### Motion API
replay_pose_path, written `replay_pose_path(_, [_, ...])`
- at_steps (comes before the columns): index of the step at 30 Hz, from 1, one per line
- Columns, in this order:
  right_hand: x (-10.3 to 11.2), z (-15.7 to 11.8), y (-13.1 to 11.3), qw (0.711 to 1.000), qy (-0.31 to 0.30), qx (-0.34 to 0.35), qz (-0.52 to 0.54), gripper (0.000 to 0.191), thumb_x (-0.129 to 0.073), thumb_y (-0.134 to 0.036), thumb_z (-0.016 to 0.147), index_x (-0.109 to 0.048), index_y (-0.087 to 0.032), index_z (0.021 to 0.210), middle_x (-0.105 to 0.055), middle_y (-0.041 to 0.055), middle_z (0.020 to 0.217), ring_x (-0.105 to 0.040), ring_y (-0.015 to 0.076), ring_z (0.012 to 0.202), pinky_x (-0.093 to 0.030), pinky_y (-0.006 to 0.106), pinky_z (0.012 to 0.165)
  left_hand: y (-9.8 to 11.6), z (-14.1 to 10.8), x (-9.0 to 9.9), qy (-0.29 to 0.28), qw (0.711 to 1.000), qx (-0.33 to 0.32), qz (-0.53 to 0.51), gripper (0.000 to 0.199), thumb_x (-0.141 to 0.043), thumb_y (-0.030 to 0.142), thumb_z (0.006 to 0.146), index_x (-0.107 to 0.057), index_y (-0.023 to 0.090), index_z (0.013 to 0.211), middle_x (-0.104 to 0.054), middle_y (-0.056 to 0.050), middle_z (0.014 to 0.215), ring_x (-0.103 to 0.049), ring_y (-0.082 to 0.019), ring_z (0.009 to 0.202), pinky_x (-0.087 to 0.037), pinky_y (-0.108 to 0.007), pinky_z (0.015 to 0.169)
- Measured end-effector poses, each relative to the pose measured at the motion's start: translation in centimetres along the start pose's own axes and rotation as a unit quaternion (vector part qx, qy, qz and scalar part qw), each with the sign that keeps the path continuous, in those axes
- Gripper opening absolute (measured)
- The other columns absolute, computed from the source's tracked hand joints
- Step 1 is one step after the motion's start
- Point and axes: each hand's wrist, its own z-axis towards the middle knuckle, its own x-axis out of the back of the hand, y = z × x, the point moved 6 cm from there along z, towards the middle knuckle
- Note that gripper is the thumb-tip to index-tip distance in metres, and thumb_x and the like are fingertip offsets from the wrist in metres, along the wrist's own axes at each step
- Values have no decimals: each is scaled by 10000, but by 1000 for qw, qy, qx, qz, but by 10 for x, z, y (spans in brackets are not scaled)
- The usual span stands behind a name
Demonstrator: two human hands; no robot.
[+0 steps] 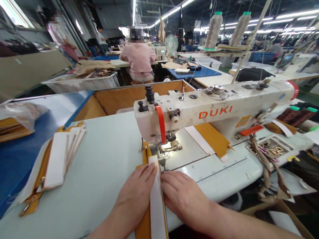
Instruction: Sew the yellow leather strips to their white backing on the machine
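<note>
Left hand (135, 192) and right hand (184, 194) flat on a long white strip (157, 207), fingers together and pressing down on either side of it, no pinch between finger and thumb. Beneath it, a mustard-yellow strip (145, 228), the pair lying lengthwise on the pale sewing table (93, 173), far end at the presser foot (168, 148), near end running out of view at the bottom. Probably light, thin and soft, prone to sliding or creasing, the two layers liable to creep apart. Best held by flat palm pressure near the far end, not by a single edge. More such strips in a loose stack (54, 160) on the table's left side. DUKI in orange capitals on the white arm of the sewing machine (215, 113). Printed ruler scale (222, 173) set into the table, its figures too small to read
</note>
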Motion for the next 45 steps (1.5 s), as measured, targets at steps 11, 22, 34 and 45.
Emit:
replay_pose_path(11, [-8, 17, 8, 976, 4, 210, -53, 208, -506, -150, 938, -608, -147, 756, -637, 43, 812, -560, 190, 796, -462, 330, 821, 15, 3, 0, 3, 997, -30, 73, 432, -316, 16, 835, -640, 33, 1120, -677, -160, 1155, -603, -248, 1110, -444, -387, 988])
replay_pose_path(22, [-4, 26, 36, 974, -4, 214, -74, 244, -473, -145, 948, -576, -167, 728, -612, 28, 782, -549, 175, 756, -444, 307, 762, 9, 32, -3, 68, 996, -21, 60, 427, -295, 2, 834, -645, 4, 1078, -684, -182, 1105, -611, -257, 1071, -466, -380, 945])
replay_pose_path(34, [-4, 29, 45, 979, 4, 196, -48, 251, -469, -155, 961, -590, -161, 741, -634, 34, 825, -571, 181, 809, -454, 306, 777, 0, 36, -6, 70, 998, 6, 5, 422, -290, 19, 867, -600, 11, 1152, -669, -180, 1136, -586, -250, 1110, -476, -385, 947])
replay_pose_path(45, [-5, 32, 49, 981, -10, 189, -37, 253, -446, -152, 969, -604, -147, 771, -645, 44, 836, -569, 184, 816, -460, 309, 792, -4, 43, -4, 78, 997, 15, -22, 383, -302, 31, 888, -629, 30, 1087, -682, -165, 1066, -602, -241, 1048, -479, -377, 935])
